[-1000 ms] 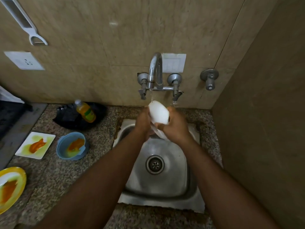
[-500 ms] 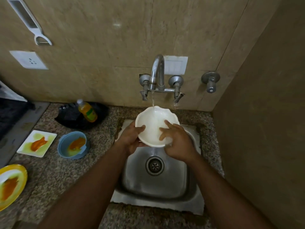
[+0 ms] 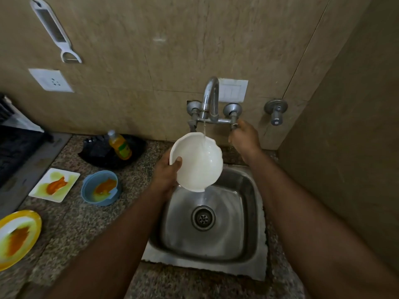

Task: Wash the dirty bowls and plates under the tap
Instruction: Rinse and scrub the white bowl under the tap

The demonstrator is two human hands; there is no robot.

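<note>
A white bowl point(image 3: 197, 164) with a scalloped rim is tilted above the steel sink point(image 3: 248, 212), and my left hand point(image 3: 166, 175) grips its left edge with the thumb inside. A thin stream from the tap point(image 3: 210, 98) falls into the bowl and spills off its lower lip into the basin. My right hand point(image 3: 244, 138) is up at the tap's right handle, fingers closed around it. On the counter to the left wait a blue bowl point(image 3: 100, 187), a square white plate point(image 3: 55, 184) and a yellow-rimmed plate point(image 3: 17, 236), all smeared orange.
A bottle of yellow dish liquid point(image 3: 119, 144) lies on a black tray point(image 3: 108, 152) by the wall. A spare valve point(image 3: 276, 110) juts from the wall right of the tap. A side wall closes in the right. A peeler point(image 3: 55, 31) hangs up left.
My right hand has left the bowl and gone up to the tap's right handle. The bowl, now in my left hand alone, has tilted so water pours out.
</note>
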